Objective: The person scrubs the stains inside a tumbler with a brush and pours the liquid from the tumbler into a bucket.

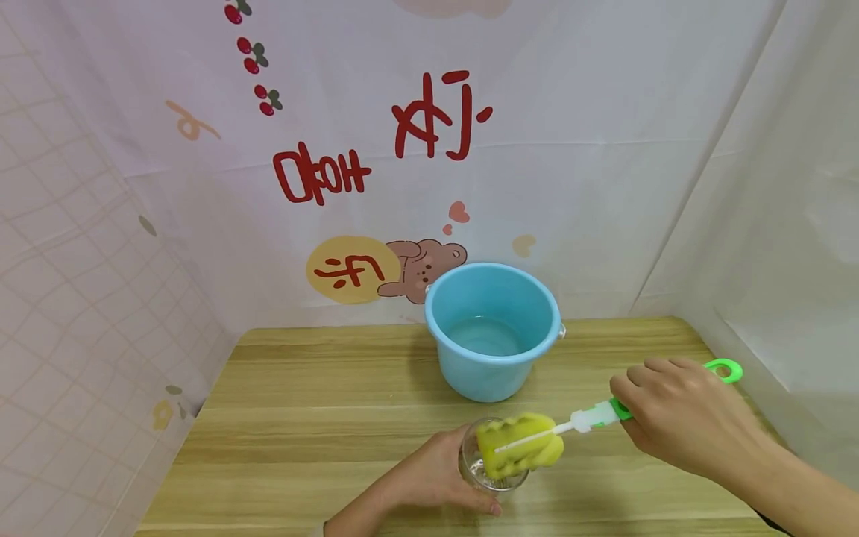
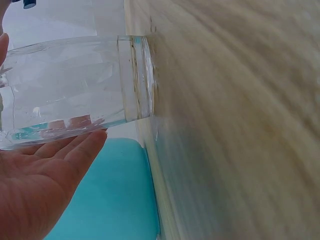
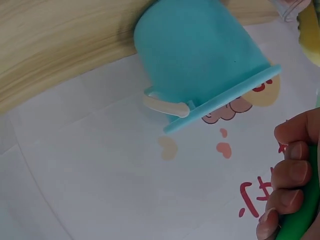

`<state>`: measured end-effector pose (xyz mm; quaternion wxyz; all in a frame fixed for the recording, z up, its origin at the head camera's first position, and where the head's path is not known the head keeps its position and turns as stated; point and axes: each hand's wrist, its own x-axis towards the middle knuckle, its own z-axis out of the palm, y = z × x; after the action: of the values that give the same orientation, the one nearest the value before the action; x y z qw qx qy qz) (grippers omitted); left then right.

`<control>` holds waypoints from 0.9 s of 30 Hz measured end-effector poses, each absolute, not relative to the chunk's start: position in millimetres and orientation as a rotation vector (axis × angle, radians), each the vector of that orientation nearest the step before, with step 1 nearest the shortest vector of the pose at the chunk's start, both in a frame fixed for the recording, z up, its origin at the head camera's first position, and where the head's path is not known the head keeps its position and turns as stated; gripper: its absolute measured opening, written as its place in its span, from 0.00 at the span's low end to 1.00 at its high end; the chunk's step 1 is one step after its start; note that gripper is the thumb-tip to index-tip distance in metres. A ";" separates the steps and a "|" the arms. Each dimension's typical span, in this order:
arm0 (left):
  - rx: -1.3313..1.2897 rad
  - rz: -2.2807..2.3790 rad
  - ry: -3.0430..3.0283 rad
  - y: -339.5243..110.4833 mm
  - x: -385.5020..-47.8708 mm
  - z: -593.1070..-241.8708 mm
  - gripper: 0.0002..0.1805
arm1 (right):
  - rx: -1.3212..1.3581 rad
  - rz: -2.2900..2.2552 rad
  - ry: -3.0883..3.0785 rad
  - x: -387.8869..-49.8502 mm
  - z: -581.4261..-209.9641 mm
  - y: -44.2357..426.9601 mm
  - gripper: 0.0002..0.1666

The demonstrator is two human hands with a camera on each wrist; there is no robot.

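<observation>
Head view: left hand (image 1: 448, 471) holds clear glass (image 2: 75, 85), roughly upright, low at worktop (image 1: 309, 418). Right hand (image 1: 681, 414), off to right, grips yellow sponge brush (image 1: 589, 418) by green handle (image 1: 620, 409); sponge head (image 1: 522, 447), blurred, overlaps glass opening just right of left hand. Whether it dips inside, cannot tell. Light-blue bucket (image 1: 483, 378) stands just beyond glass. Left-wrist view: fingers (image 2: 86, 150) lie along glass.

Setting: cloth-screened work corner; room type beyond not determinable. White hanging (image 1: 570, 97) with bear print (image 1: 426, 274) behind far edge of wood-grain desk (image 1: 315, 425); grid-patterned cloth (image 1: 87, 261) along left edge.
</observation>
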<state>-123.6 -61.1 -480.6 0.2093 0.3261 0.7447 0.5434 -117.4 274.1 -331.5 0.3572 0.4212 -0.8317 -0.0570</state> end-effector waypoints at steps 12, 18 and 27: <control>0.885 1.478 2.149 -61.0 -121.7 -480.7 0.50 | 1.207 -0.236 -2.095 -125.8 -320.4 245.3 0.17; 0.877 1.455 2.170 -61.6 -122.0 -478.1 0.52 | 1.271 -0.355 -2.064 -126.1 -309.2 230.5 0.18; 0.879 1.469 2.138 -61.0 -123.3 -478.9 0.51 | 1.321 -0.597 -2.033 -127.6 -296.8 215.8 0.19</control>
<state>-123.3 -61.0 -478.9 0.1998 0.3145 0.7648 0.5255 -127.6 215.8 -296.8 0.3168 0.5017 -0.7723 -0.2268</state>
